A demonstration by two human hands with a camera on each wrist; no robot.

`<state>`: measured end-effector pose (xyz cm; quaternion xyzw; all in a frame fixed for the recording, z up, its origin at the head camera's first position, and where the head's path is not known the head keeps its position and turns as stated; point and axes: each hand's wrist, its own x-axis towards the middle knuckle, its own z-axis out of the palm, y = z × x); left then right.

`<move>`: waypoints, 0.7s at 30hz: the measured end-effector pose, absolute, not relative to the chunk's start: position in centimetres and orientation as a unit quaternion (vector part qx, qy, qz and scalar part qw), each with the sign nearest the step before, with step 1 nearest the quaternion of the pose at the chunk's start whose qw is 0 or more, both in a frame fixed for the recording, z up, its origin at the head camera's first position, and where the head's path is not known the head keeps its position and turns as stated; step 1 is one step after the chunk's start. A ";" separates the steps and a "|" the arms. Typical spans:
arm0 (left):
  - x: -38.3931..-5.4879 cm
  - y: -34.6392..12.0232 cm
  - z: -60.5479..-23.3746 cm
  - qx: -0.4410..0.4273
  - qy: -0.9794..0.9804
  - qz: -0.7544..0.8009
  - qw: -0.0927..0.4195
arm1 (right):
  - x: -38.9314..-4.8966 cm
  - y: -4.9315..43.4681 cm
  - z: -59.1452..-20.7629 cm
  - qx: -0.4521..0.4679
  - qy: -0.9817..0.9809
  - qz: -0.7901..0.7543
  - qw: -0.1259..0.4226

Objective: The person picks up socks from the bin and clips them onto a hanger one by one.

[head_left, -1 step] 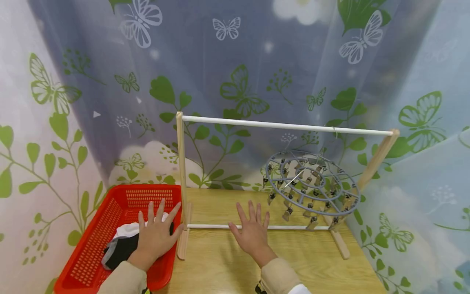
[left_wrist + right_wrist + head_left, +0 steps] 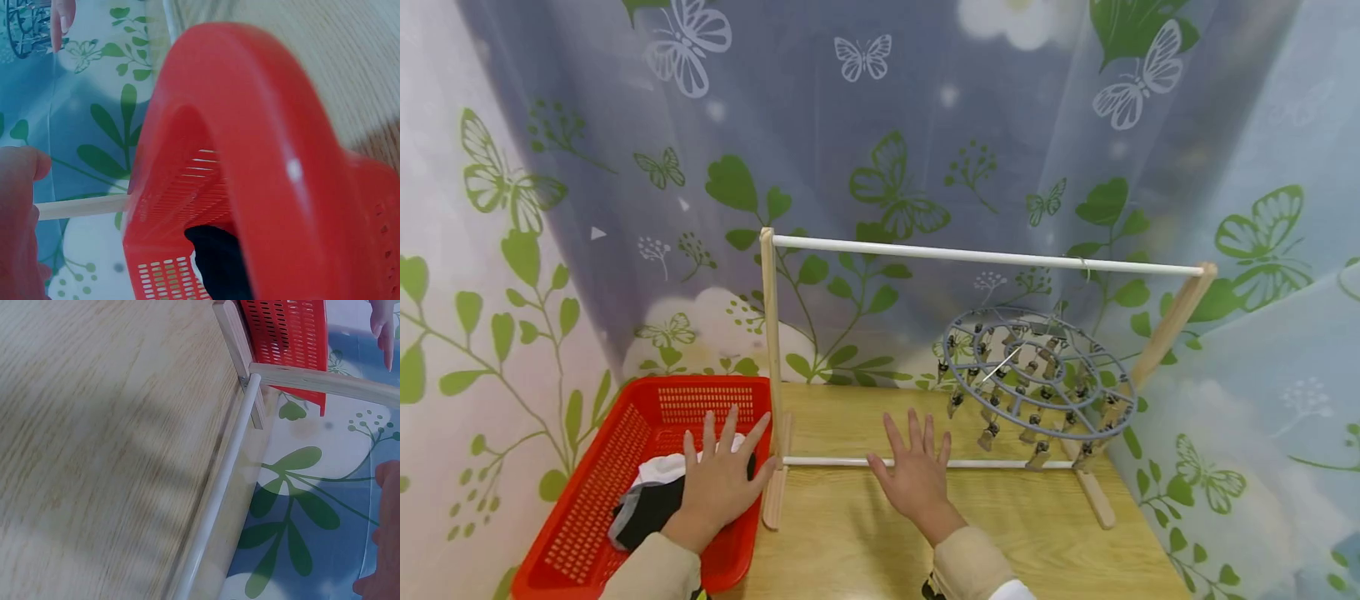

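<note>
My left hand (image 2: 718, 483) is held above the red plastic basket (image 2: 576, 533), palm down with the fingers spread, and holds nothing. Beneath it, inside the basket, lie a black cloth item with grey edging (image 2: 651, 510) and a white cloth (image 2: 658, 469); the hand partly covers both. In the left wrist view the black cloth (image 2: 219, 262) shows behind the basket's rim (image 2: 275, 125). My right hand (image 2: 917, 475), also spread and holding nothing, hovers over the wooden tabletop (image 2: 835, 550) in front of the rack's white lower rod (image 2: 992, 464).
A wooden-legged drying rack with a white top rod (image 2: 925, 250) stands behind the hands. From the rod's right part hangs a round grey clip hanger (image 2: 1097, 437) with several clips. The rack's left post (image 2: 771, 350) is beside the basket. A printed curtain (image 2: 820, 167) surrounds the table.
</note>
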<state>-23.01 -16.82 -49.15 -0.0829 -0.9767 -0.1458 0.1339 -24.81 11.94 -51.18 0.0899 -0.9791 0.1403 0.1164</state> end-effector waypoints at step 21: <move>-22.7 -16.6 -48.4 -0.091 -0.966 -0.210 0.120 | -22.6 13.9 -51.8 0.085 -0.959 0.246 0.114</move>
